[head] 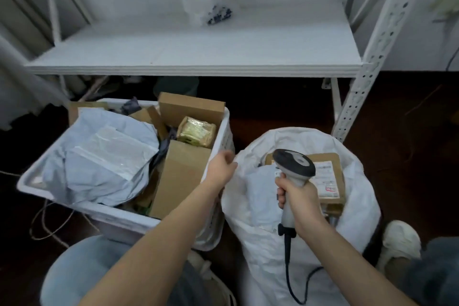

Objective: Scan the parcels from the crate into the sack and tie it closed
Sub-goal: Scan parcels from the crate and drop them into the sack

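A white plastic crate on the floor at left holds several parcels: a large grey mailer bag, brown cardboard boxes and a yellow-green wrapped packet. To its right stands an open white sack with a labelled brown box and a grey mailer inside. My left hand hovers at the crate's right rim, fingers curled, holding nothing that I can see. My right hand grips a grey handheld barcode scanner above the sack, its cable trailing down.
A white metal shelf stands behind, with a plastic-wrapped bundle on it. Its perforated upright runs down at right. Loose cord lies on the dark floor by the crate. My knees and white shoes sit at the bottom.
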Demonstrator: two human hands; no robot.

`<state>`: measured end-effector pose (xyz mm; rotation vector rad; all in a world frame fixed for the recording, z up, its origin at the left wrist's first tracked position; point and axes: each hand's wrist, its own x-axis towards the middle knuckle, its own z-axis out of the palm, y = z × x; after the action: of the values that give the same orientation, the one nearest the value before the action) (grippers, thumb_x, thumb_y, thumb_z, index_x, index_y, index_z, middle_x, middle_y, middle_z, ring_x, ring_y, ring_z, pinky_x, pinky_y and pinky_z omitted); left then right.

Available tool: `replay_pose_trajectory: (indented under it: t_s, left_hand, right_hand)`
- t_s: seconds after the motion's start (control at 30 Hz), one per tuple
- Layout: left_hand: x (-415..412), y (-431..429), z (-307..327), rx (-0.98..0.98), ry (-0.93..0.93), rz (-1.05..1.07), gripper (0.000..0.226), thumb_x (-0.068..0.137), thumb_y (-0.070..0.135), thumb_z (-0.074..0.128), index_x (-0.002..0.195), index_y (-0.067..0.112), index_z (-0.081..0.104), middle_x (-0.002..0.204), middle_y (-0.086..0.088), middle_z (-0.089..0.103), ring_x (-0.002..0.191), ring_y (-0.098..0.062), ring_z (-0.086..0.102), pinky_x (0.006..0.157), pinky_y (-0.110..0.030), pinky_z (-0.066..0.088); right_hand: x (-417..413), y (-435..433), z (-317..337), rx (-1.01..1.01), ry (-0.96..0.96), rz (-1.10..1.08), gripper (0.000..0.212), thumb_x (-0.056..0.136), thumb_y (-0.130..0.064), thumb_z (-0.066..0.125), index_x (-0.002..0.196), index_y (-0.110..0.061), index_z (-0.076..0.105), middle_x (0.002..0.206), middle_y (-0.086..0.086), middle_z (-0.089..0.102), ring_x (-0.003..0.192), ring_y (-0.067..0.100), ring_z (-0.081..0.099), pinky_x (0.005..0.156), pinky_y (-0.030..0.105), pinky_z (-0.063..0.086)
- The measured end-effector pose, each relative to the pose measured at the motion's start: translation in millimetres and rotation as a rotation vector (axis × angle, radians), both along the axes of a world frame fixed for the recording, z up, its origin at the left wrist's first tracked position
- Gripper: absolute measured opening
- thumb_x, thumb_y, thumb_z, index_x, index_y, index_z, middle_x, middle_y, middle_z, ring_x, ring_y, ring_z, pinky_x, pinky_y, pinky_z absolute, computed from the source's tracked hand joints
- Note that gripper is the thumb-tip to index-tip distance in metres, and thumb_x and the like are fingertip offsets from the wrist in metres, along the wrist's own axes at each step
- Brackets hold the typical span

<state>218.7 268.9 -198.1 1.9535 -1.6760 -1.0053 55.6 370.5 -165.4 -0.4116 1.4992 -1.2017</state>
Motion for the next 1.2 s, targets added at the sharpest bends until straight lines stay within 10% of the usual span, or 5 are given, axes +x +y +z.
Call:
replay_pose_trajectory:
  t_s: [0.33,0.57,0.73,0.97,1.2]
  left_hand:
    - [167,-10,45,-0.162,-0.524,0.035,0.067,0.087,0.023,0.064,0.145,0.015,0.031,0.144,-0.011,0.036,0.128,-0.032,0.043,0.100,-0.044,0.044]
    - [280,-25,27,0.158,-0.999,-0.219,0.083,0.086,0.034,0.063,0.152,0.028,0.012,0.156,-0.004,0.016,0.143,-0.028,0.020,0.113,-0.046,0.022]
    - [279,-37,33,-0.108,-0.808,-0.021,0.034,0.098,0.029,0.042,0.126,0.033,0.060,0.128,0.000,0.059,0.111,-0.026,0.058,0.081,-0.033,0.044]
    - [234,-54,123,-0.573,-0.003,0.569,0.027,0.097,0.029,0.048,0.089,0.010,0.064,0.075,-0.002,0.059,0.073,-0.018,0.053,0.063,-0.030,0.037]
    - [156,-13,150,-0.211,0.579,0.265,0.017,0.098,0.021,0.053,0.089,0.011,0.063,0.086,-0.010,0.065,0.073,-0.022,0.060,0.057,-0.025,0.049]
  right_hand:
    - [149,-59,41,-0.081,0.047,0.321,0.010,0.084,-0.004,0.064,0.077,-0.005,0.058,0.052,0.004,0.051,0.042,0.014,0.043,0.048,0.027,0.038]
    - [181,-62,20,-0.026,0.035,0.405,0.014,0.086,-0.005,0.066,0.074,-0.008,0.060,0.055,0.003,0.054,0.045,0.013,0.046,0.051,0.026,0.042]
    - [171,-61,9,-0.005,0.074,0.392,0.013,0.087,-0.005,0.064,0.074,-0.008,0.061,0.056,0.003,0.053,0.048,0.014,0.046,0.053,0.028,0.042]
    - [150,-55,34,-0.144,0.061,0.306,0.010,0.086,-0.005,0.068,0.078,-0.003,0.061,0.054,0.002,0.055,0.046,0.012,0.047,0.049,0.024,0.042]
    - [98,-37,78,-0.287,0.061,0.140,0.023,0.082,-0.003,0.072,0.103,0.002,0.063,0.068,0.004,0.059,0.051,0.010,0.052,0.049,0.020,0.045]
